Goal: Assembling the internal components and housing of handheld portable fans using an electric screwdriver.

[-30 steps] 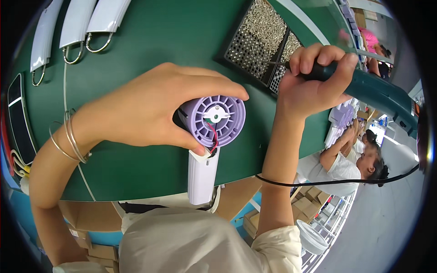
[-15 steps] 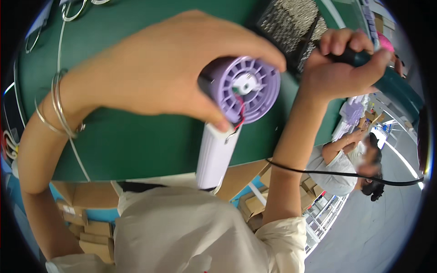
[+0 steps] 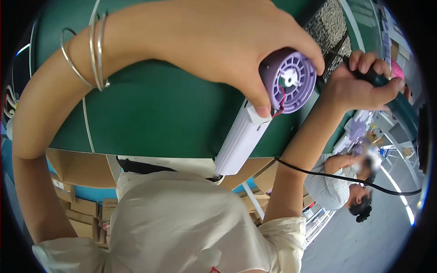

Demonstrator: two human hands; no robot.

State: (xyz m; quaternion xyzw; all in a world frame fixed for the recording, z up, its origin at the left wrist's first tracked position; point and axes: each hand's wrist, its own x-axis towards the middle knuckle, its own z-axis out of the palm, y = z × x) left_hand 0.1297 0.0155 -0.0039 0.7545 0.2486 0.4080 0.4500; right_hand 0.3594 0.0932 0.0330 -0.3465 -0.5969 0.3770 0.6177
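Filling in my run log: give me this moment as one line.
left hand: grips lilac fan housing by its round head | right hand: holds dark green power tool | green table below | co-worker nearby

Even, bright overhead light; my left hand (image 3: 218, 41) casts only a soft shadow on the green table (image 3: 159, 113) beneath it. Close to the lens, my hand is slightly soft. Fisheye bending curves edges beyond my right hand (image 3: 359, 86); corners are black.
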